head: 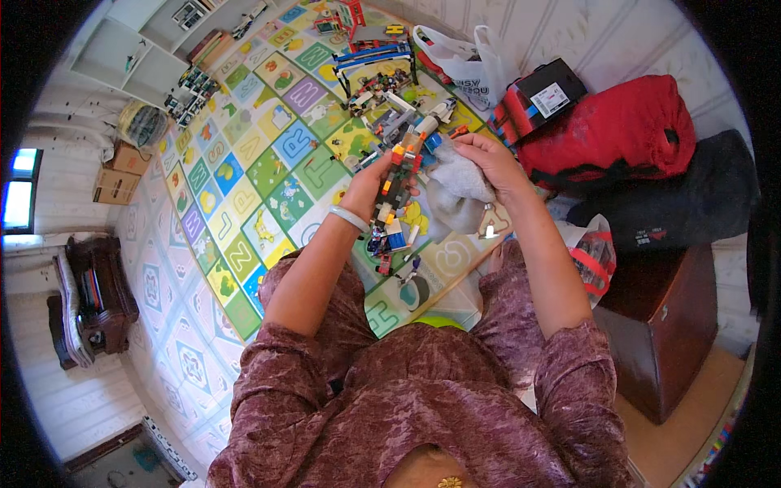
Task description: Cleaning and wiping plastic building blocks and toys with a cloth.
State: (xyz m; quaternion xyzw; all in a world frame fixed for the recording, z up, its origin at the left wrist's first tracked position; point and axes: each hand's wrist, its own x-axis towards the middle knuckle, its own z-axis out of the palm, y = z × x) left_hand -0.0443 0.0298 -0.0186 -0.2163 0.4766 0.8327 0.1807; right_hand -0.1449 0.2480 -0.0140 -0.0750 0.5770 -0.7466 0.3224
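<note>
My left hand (pixel 366 186), with a pale bangle at the wrist, grips a long toy built of plastic bricks (pixel 399 177) in orange, red, grey and dark green. A light grey cloth (pixel 460 174) is bunched in my right hand (pixel 488 161), close to the right side of the brick toy. Whether the cloth touches the toy, I cannot tell. Below the toy, a small blue and white brick piece (pixel 393 238) lies on the alphabet play mat (pixel 268 171). Just beyond my hands, a pile of brick models and loose bricks (pixel 390 116) is spread over the mat.
A white plastic bag (pixel 479 73), a shoe box (pixel 543 97) and a red rolled bundle (pixel 610 134) line the right wall. Nearer on the right is a dark brown wooden box (pixel 665 329). White shelves (pixel 128 49) and cardboard boxes (pixel 119 177) stand at the left.
</note>
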